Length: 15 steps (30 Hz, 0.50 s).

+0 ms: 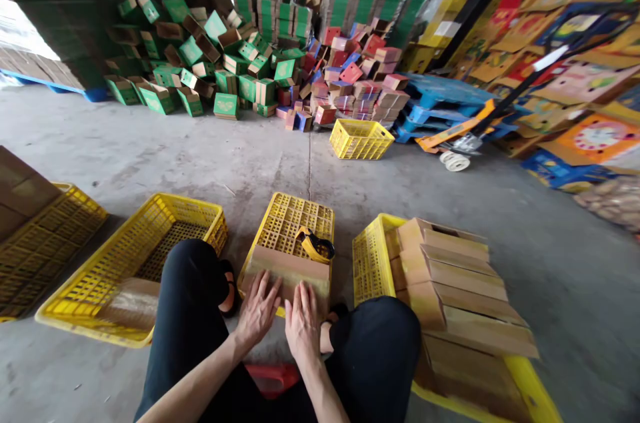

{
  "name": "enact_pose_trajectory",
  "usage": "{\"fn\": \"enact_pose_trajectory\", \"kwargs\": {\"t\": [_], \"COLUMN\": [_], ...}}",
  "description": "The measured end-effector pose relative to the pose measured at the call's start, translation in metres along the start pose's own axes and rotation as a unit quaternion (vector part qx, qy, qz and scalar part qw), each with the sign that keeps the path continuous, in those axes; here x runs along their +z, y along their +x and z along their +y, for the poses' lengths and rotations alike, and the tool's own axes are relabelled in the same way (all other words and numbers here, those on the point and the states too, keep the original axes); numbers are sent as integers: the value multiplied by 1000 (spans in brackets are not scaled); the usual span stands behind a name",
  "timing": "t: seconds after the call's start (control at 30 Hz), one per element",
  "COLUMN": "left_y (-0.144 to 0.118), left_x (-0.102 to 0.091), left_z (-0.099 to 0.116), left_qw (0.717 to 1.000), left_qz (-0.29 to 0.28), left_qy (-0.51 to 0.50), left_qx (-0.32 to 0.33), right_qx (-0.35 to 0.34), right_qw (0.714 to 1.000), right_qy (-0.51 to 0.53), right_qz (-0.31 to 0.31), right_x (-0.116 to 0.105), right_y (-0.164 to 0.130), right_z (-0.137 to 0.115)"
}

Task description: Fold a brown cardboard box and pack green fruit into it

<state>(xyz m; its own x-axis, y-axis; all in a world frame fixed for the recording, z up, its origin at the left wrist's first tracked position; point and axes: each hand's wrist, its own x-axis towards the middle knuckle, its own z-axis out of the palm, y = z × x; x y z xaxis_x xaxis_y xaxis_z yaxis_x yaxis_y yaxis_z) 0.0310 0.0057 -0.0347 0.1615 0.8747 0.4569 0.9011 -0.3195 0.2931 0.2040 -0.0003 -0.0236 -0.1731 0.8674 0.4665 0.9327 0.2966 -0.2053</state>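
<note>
Between my knees stands an upturned yellow plastic crate (280, 216), with a flat piece of brown cardboard, perhaps a folded box (290, 268), lying on its near part. My left hand (259, 308) rests flat on the cardboard's left side, fingers stretched out. On its right side lies my right hand (303, 322), also flat with fingers extended. Neither hand grips anything. Just beyond the cardboard, a yellow and black tape dispenser (315, 244) sits on the crate. Part of the cardboard is hidden beneath my hands.
At my right, a yellow crate (373, 263) holds several flattened cardboard boxes (465, 276). On the left stands another yellow crate (100, 270) with a cardboard piece inside. Farther off are a yellow basket (361, 140), a pallet jack (465, 140), blue pallets (435, 93) and piled green boxes (225, 103).
</note>
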Motion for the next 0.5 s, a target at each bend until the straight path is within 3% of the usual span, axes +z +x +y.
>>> {"fn": "enact_pose_trajectory", "kwargs": {"t": [0.23,0.5], "left_y": [13,31], "left_x": [-5,-14], "left_z": [-5,-20], "left_qw": [999,996], "left_qz": [-44,-17], "left_qy": [5,17], "left_qx": [19,-89], "right_qx": [-36,-3], "right_qw": [998,998], "right_qy": [43,9], "right_qz": [-26,-59], "right_x": [-4,-13], "right_y": [25,39], "right_z": [-11,-19]}}
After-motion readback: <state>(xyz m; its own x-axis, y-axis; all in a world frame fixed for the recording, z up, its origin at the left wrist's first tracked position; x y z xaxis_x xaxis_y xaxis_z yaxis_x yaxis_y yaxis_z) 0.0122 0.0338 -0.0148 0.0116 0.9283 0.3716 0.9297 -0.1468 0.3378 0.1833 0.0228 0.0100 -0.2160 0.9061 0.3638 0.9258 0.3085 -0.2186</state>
